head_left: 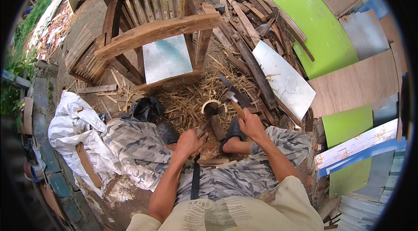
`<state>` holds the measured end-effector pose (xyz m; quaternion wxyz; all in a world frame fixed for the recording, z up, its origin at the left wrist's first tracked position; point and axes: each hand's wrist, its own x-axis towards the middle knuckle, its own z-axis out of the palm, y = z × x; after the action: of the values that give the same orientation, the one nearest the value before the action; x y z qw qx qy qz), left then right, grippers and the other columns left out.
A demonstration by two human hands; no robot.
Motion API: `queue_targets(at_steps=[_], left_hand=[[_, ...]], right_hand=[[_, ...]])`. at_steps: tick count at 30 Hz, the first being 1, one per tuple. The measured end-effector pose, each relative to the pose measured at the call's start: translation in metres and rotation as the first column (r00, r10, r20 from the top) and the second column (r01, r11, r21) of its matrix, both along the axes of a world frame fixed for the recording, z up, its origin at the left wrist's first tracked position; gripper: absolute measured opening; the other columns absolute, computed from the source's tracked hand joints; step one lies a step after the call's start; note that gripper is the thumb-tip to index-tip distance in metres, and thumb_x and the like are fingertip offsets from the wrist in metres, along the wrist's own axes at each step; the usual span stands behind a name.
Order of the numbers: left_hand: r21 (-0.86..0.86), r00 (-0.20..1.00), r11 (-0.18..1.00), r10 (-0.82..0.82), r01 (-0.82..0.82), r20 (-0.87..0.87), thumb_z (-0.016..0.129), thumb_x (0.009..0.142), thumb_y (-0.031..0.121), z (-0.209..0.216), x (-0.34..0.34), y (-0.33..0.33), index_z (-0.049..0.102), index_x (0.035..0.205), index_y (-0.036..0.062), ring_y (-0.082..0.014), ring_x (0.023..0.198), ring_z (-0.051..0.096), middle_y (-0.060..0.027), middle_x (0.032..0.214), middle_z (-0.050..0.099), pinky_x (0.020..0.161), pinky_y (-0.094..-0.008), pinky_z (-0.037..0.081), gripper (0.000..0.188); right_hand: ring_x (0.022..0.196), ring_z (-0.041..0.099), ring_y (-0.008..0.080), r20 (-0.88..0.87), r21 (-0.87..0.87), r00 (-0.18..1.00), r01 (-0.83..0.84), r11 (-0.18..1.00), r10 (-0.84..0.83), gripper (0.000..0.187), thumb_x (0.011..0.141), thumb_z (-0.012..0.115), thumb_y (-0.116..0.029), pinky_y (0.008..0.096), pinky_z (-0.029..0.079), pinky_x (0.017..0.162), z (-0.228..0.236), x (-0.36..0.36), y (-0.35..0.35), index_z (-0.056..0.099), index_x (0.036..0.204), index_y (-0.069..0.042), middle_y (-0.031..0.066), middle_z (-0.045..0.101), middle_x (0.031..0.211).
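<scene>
My left hand (190,142) is closed round the handle of a broad dark blade (212,117), which looks like a bolo knife. Its blade lies across the pale cut end of a bamboo piece (210,103) between my feet. In my right hand (251,125) is a hammer (237,107) with a wooden handle, gripped low. The metal hammer head is raised just right of the bamboo, apart from the blade. Whether the blade has entered the bamboo, I cannot tell. A small wooden block (217,128) stands close beside the blade.
Split bamboo strips (183,105) litter the ground ahead. A wooden armchair frame (159,28) stands beyond, with a heap of scrap wood (248,9) to its right. Boards and green panels (313,26) lie at right. A white sack (78,126) and black plastic bag (148,109) are at left.
</scene>
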<state>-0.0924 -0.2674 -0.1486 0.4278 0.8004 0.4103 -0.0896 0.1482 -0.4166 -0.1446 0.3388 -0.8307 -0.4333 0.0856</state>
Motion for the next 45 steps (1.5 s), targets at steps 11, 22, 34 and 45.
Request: queue_targets(at_steps=[11, 22, 34, 45], left_hand=[[-0.094, 0.997, 0.993, 0.069, -0.071, -0.023, 0.069, 0.089, 0.046, 0.007, -0.001, 0.001, 0.069, 0.088, -0.0074, -0.0495, 0.088, 0.067, -0.0339, 0.085, 0.067, 0.080, -0.0526, 0.054, 0.053], [-0.073, 0.994, 0.992, 0.102, -0.105, -0.046, 0.069, 0.088, 0.046, -0.013, 0.001, -0.003, 0.070, 0.091, -0.0080, -0.0504, 0.091, 0.067, -0.0355, 0.088, 0.067, 0.083, -0.0527, 0.054, 0.054], [-0.046, 0.998, 0.997, 0.065, -0.066, -0.014, 0.067, 0.091, 0.044, -0.023, 0.005, 0.007, 0.070, 0.097, -0.0014, -0.0504, 0.088, 0.065, -0.0335, 0.084, 0.066, 0.079, -0.0528, 0.053, 0.046], [-0.077, 1.000, 0.997, 0.020, -0.020, -0.006, 0.069, 0.089, 0.046, -0.008, 0.027, -0.008, 0.069, 0.094, -0.0102, -0.0510, 0.093, 0.067, -0.0363, 0.089, 0.067, 0.083, -0.0534, 0.053, 0.056]], right_hand=[[0.070, 0.064, 0.0496, -0.262, 0.258, 0.955, 0.208, 0.943, -0.139, 0.019, 0.091, 0.065, -0.017, 0.0510, 0.049, 0.059, 0.101, -0.009, 0.021, 0.056, 0.093, 0.000, 0.0246, 0.065, 0.070], [0.066, 0.064, 0.0472, -0.133, 0.103, 0.989, 0.084, 0.991, -0.070, 0.023, 0.094, 0.067, -0.020, 0.0441, 0.048, 0.054, 0.085, -0.001, 0.023, 0.056, 0.090, 0.000, 0.0244, 0.063, 0.067], [0.072, 0.066, 0.0470, -0.033, -0.440, 0.986, -0.161, 0.883, 0.164, 0.020, 0.092, 0.065, -0.018, 0.0519, 0.049, 0.060, -0.014, -0.005, -0.010, 0.056, 0.094, 0.000, 0.0253, 0.066, 0.074], [0.071, 0.066, 0.0491, -0.063, -0.156, 0.995, -0.090, 0.984, 0.081, 0.021, 0.090, 0.067, -0.019, 0.0546, 0.051, 0.063, -0.042, 0.024, -0.004, 0.057, 0.095, -0.001, 0.0284, 0.064, 0.071]])
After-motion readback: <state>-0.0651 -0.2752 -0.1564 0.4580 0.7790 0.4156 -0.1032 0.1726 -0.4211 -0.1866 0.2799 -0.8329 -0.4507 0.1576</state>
